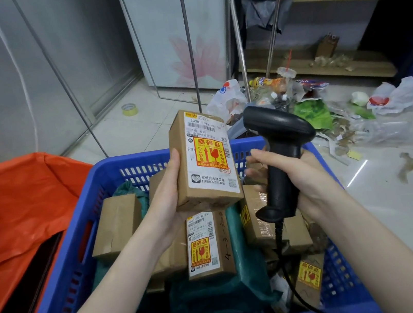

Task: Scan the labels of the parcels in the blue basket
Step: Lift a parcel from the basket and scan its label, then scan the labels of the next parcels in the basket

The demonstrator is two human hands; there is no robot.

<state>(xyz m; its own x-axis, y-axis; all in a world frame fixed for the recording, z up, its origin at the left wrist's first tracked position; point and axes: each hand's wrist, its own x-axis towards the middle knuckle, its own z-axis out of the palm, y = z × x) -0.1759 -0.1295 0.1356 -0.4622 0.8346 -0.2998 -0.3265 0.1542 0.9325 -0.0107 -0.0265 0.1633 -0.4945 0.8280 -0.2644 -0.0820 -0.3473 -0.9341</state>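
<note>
My left hand holds a small brown cardboard parcel upright above the blue basket, its white shipping label with a red and yellow fragile sticker facing me. My right hand grips a black handheld barcode scanner just to the parcel's right, its head at the level of the label's top and its cable trailing down into the basket. Inside the basket lie several more brown parcels, one with a similar label, and dark green mailer bags.
An orange bag lies left of the basket. Litter, plastic bags and bottles are scattered on the tiled floor to the right, by wooden shelves. A tape roll lies on the floor near metal rack legs.
</note>
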